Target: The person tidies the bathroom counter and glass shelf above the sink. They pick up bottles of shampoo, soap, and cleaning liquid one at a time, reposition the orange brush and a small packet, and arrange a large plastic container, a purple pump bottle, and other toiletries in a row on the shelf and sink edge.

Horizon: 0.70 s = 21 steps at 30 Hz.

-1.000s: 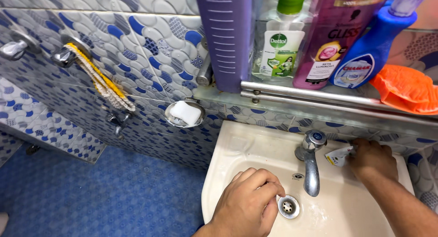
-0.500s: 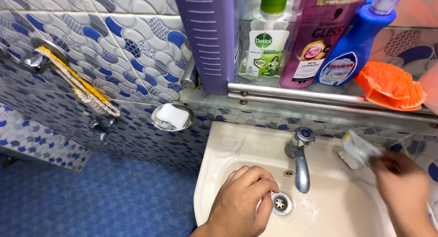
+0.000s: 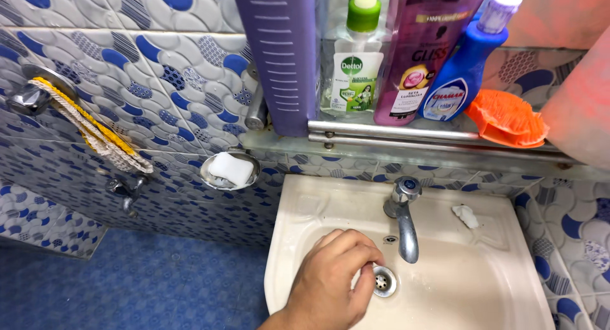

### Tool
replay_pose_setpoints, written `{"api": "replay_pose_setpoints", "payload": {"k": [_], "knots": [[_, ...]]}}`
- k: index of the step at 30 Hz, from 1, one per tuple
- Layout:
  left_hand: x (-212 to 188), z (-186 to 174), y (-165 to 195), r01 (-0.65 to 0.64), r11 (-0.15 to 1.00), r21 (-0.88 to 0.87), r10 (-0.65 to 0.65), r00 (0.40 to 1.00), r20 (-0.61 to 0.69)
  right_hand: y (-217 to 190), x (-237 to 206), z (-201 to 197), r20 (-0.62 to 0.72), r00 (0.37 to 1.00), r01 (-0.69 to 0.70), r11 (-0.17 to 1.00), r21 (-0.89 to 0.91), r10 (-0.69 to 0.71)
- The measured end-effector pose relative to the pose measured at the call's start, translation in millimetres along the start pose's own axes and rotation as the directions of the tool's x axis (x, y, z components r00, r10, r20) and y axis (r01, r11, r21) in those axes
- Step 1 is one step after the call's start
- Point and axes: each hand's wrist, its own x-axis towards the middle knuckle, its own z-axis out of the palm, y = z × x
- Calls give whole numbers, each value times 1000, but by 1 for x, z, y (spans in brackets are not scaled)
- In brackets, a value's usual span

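Left hand (image 3: pixel 333 282) rests in the washbasin (image 3: pixel 508 285), fingers (image 3: pixel 365 288) curled together, tips touching the drain strainer's (image 3: pixel 384 281) left rim. Strainer lies directly below the tap (image 3: pixel 403 219) spout. Right hand not in view.

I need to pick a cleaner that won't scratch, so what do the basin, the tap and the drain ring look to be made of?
Basin: probably glazed ceramic, white and glossy, with soft reflections. Tap: seemingly chromed metal, mirror-bright with a blue cap. Drain ring by the left hand: shiny metal, likely steel or chrome.
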Motion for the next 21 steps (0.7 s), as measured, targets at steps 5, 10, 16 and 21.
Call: {"api": "replay_pose_setpoints", "payload": {"k": [5, 10, 16, 21], "knots": [[16, -8, 20, -62, 995, -73, 59, 998, -37, -63, 0, 53, 27, 999, 26, 999, -20, -25], [36, -23, 39, -132, 990, -54, 125, 985, -116, -85, -15, 86, 64, 997, 39, 990, -135, -30], [54, -38, 50, -138, 988, -65, 126, 978, -167, -105, -19, 100, 82, 979, 205, 849, -486, -189], [58, -41, 51, -99, 991, -87, 84, 983, -165, -110, -23, 105, 97, 966, 248, 755, -608, -239]]}}
